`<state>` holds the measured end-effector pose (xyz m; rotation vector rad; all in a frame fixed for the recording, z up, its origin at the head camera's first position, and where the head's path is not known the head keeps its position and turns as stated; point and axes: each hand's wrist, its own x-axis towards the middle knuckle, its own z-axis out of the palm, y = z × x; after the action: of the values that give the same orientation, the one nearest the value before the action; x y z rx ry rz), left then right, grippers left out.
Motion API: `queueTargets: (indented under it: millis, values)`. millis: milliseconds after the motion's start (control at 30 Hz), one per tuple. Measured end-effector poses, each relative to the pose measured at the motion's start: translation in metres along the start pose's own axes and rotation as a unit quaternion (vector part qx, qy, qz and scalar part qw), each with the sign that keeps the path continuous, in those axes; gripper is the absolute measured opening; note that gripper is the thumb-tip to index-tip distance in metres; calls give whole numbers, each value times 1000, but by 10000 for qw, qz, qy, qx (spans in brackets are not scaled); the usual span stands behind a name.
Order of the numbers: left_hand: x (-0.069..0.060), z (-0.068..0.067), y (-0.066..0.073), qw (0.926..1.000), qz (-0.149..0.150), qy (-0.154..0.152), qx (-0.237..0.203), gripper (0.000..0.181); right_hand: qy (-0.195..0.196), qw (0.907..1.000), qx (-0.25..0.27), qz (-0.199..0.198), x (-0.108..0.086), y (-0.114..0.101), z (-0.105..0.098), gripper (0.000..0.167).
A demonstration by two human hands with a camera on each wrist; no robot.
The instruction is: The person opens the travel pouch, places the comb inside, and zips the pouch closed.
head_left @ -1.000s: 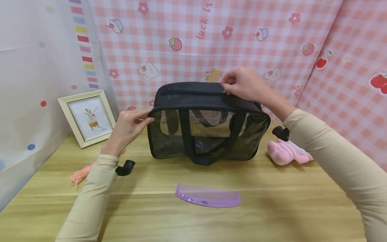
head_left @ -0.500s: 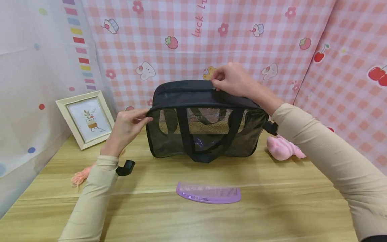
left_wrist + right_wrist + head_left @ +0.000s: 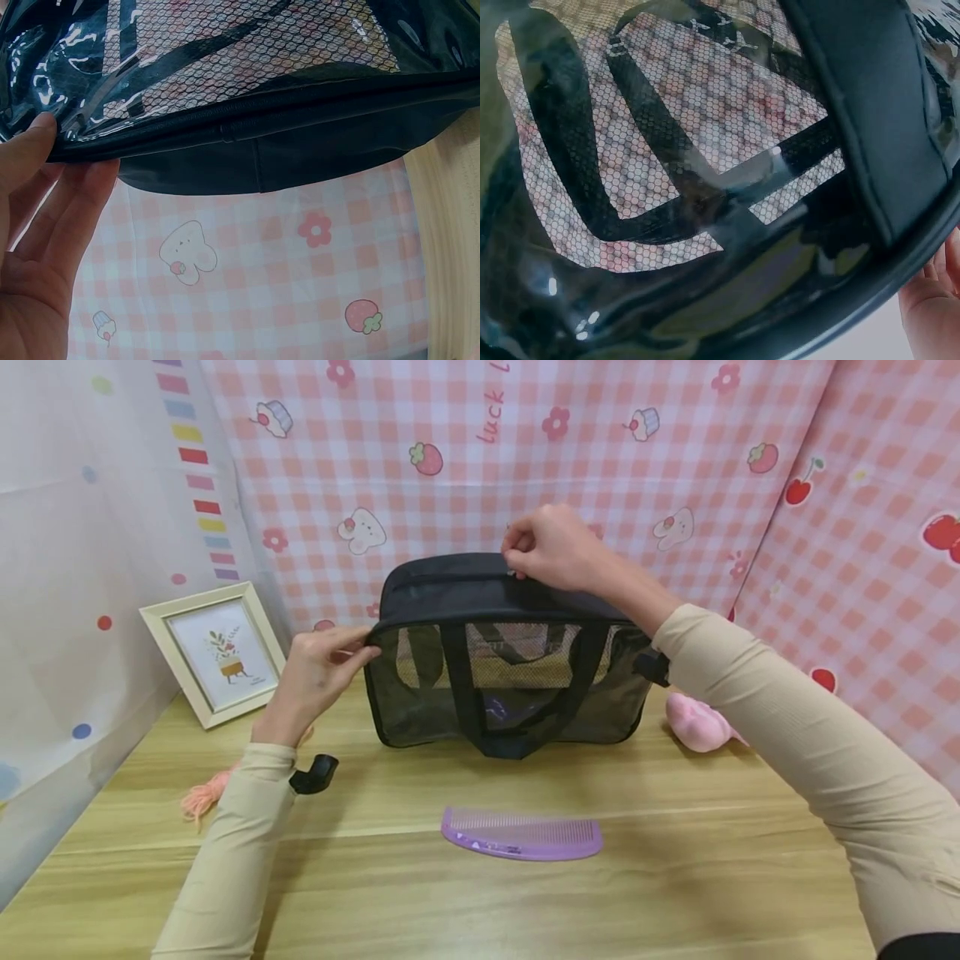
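A black bag with a see-through front, a mesh panel and a strap handle stands upright on the table. My left hand pinches its top left front corner; in the left wrist view the thumb lies on the clear panel and the fingers behind the edge. Along the bag's top, my right hand pinches a small zipper pull, mostly hidden by the fingertips. In the right wrist view only part of the right hand shows past the bag's rim. Something purple shows dimly through the front panel.
A purple comb lies on the wooden table in front of the bag. At the left are a framed picture and peach yarn. A pink plush toy lies right of the bag, partly behind the right sleeve.
My right hand has slid left along the bag's top with the zipper pull. The right sleeve now covers more of the plush toy. My left hand keeps its hold on the corner.
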<state>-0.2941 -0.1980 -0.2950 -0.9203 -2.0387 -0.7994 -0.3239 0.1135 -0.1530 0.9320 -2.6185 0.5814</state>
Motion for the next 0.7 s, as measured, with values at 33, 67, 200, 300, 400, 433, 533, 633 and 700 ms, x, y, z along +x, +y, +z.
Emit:
queueTargets:
  millis: [33, 67, 200, 300, 400, 433, 533, 633, 700]
  values:
    - [0, 0, 0, 10000, -9, -4, 8, 26, -11, 10000, -16, 4, 1, -1, 0, 22]
    - [0, 0, 0, 10000, -12, -6, 19, 26, -22, 10000, -28, 9, 2, -2, 0, 22]
    - [1, -1, 0, 10000, -42, 15, 3, 26, -30, 9998, -204, -73, 6, -6, 2, 22]
    - [0, -1, 0, 10000, -68, 48, -38, 25, -10, 9996, -240, -154, 9, -11, 4, 22]
    - [-1, -1, 0, 9999, -77, 51, -77, 24, -15, 9997, -75, -236, 10, -15, 7, 21]
    - [-1, -1, 0, 9999, -83, 45, -83, 24, -15, 9997, -7, -260, 10, -15, 8, 21]
    - [-1, 0, 1, 9999, -80, 5, -98, 25, -20, 9994, 89, -329, 9, -15, 11, 19]
    - [-1, 0, 1, 9999, -89, -21, -88, 26, -33, 9994, 84, -325, 10, -15, 14, 20]
    - [0, 0, 1, 9999, -83, -16, -75, 26, -57, 9995, 58, -312, 12, -17, 15, 20]
